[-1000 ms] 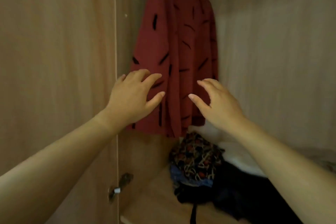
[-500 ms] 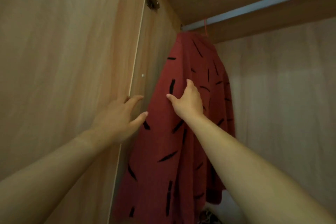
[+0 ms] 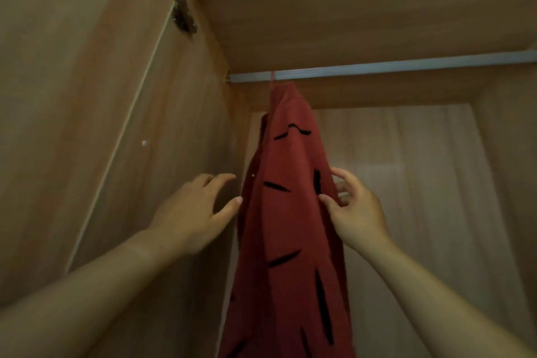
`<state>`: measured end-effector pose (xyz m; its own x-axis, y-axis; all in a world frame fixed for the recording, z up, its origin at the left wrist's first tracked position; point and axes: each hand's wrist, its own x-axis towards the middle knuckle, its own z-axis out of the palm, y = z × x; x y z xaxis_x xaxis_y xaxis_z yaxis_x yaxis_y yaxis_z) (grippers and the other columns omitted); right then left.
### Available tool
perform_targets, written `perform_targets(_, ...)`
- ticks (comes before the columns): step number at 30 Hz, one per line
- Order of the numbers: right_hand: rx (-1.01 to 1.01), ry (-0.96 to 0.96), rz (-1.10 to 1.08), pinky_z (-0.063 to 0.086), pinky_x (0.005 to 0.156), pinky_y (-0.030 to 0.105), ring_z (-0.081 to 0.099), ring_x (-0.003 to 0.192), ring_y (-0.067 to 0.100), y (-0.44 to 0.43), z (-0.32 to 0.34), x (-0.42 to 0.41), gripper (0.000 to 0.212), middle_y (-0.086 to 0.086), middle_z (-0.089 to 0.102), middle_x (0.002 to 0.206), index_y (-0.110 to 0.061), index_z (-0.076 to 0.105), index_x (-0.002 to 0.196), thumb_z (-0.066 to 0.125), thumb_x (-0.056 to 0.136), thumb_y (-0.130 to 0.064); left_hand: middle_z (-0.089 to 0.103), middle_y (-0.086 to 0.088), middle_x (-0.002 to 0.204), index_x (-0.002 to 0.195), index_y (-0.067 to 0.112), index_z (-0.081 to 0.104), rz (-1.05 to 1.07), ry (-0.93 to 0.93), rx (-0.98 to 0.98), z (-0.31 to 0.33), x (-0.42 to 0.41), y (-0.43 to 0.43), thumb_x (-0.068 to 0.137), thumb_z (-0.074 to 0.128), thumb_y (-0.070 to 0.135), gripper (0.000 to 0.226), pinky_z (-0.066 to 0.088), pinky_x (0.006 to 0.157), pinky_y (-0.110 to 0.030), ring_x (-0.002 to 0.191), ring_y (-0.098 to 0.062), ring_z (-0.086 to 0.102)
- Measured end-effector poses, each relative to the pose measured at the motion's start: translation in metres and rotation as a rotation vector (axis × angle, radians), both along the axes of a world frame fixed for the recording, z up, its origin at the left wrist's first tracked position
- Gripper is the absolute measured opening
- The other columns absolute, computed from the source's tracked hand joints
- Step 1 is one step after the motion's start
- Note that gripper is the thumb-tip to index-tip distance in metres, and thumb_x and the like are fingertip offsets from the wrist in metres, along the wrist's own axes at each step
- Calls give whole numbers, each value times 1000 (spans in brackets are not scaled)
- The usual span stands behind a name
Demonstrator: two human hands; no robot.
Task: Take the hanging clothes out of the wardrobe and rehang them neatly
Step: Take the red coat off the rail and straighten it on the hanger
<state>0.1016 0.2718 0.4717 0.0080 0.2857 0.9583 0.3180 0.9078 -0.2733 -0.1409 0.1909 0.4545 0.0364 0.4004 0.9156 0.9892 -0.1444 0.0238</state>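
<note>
A dark red garment (image 3: 290, 212) with black dashes hangs from a thin red hanger hook (image 3: 272, 78) on the metal rail (image 3: 377, 67) at the left end of the wardrobe. My left hand (image 3: 194, 212) is raised just left of the cloth, fingers spread, its thumb tip close to the fabric edge and nothing held. My right hand (image 3: 354, 209) is at the garment's right edge, thumb on the front and fingers curled behind, pinching the cloth.
The open wardrobe door (image 3: 72, 96) stands at my left with a metal hinge (image 3: 177, 6) near the top. The wardrobe side panel (image 3: 186, 139) is close behind my left hand. The top board (image 3: 348, 9) sits just above the rail. The back wall (image 3: 421, 183) is pale.
The view has tilted up from the wardrobe floor to the rail. My right hand moved from the front of the garment to its right edge and pinched it; my left hand rose beside it.
</note>
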Motion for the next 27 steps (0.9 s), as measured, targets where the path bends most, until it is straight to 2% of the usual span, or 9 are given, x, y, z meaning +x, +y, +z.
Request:
perform_targets(3,-66,29,4,49,66,19,62,71,9,11,8,33,34,-1,65,89,-27,58,110,68,83,-10,42,4,138,140,35,33,-134,-2,79,15,22,26,77,18,72,74,39,100,-34,125,-16,42)
perform_targets(6,-112,71,56,51,86,36,63,89,13,10,40,54,21,2,65,107,-27,55,111,58,90,-30,40,7,139,141,35,34,-215,4,154,33,43,50,84,25,67,65,33,95,-26,127,-13,39)
perform_targets(7,-105,65,57,49,91,36,61,96,12,6,53,55,25,-2,63,111,-28,55,113,55,90,-36,40,8,139,141,36,33,-229,10,174,39,50,57,84,24,67,66,34,96,-26,127,-12,38)
perform_targets(9,-45,13,15,44,91,26,56,103,8,0,82,45,40,-8,57,114,-23,54,122,59,88,-42,40,8,139,140,37,32,-255,16,206,49,59,71,78,19,70,72,37,101,-31,127,-12,38)
perform_targets(11,35,-72,-121,40,91,21,52,108,9,2,102,25,53,-6,53,120,-18,51,129,66,83,-40,38,7,141,140,38,31,-257,12,209,57,63,87,74,16,71,75,37,103,-35,130,-13,36)
perform_targets(14,114,-163,-322,30,103,23,41,128,18,24,113,7,71,2,36,143,-18,35,142,68,83,-36,37,6,143,141,39,30,-225,22,219,65,61,110,74,15,72,76,37,104,-36,131,-14,35)
perform_targets(19,228,-182,-390,21,97,13,34,133,15,65,116,15,77,1,28,148,-16,25,146,67,84,-30,35,4,145,142,39,29,-184,24,221,79,44,139,71,12,73,80,37,105,-39,132,-16,34)
perform_targets(25,373,-209,-455,18,110,24,18,141,16,70,162,-7,73,4,15,155,-11,12,149,50,93,-39,24,1,153,144,44,20,-189,-18,235,105,27,173,71,8,74,80,27,112,-40,140,-17,22)
perform_targets(27,394,-219,-504,20,110,26,21,140,18,72,178,-17,66,5,19,154,-10,15,148,47,96,-35,21,4,154,144,46,17,-233,-24,223,109,24,182,71,8,76,79,25,113,-42,141,-14,19)
